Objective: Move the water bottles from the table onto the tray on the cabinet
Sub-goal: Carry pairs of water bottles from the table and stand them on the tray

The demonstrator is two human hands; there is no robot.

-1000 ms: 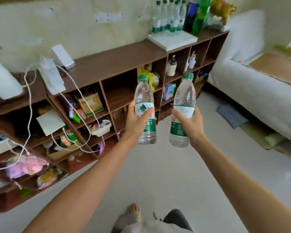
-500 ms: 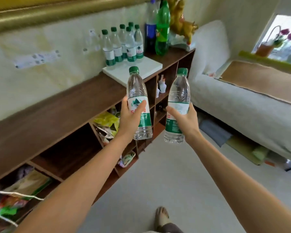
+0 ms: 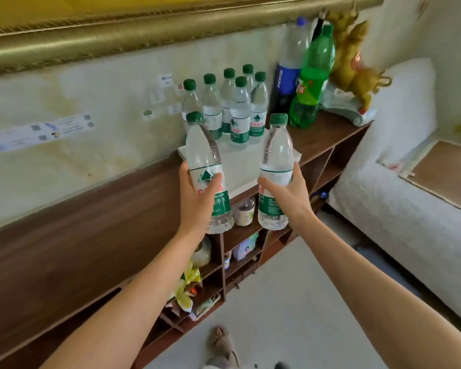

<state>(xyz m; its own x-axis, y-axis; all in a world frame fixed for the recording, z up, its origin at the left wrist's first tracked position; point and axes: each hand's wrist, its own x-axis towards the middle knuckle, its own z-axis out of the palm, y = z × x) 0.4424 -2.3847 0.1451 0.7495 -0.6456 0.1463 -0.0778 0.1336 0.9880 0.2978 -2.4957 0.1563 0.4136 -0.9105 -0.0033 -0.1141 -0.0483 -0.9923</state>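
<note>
My left hand [image 3: 197,201] grips a clear water bottle [image 3: 205,153] with a green cap and green label, held nearly upright. My right hand [image 3: 288,193] grips a second, matching water bottle [image 3: 276,153]. Both bottles hang in front of the white tray [image 3: 241,166] on the brown cabinet top [image 3: 91,235], near the tray's front edge. Several more green-capped water bottles [image 3: 240,113] stand upright at the back of the tray against the wall.
A blue-labelled soda bottle [image 3: 288,75] and a green soda bottle [image 3: 312,81] stand right of the tray, beside a gold horse figure [image 3: 354,65]. Cabinet shelves below hold small items. A white sofa [image 3: 399,203] lies to the right. My sandalled foot [image 3: 221,342] is on the pale floor.
I have come closer to the cabinet; the tray and its bottles now sit right behind the two bottles I hold. Both hands keep their grip.
</note>
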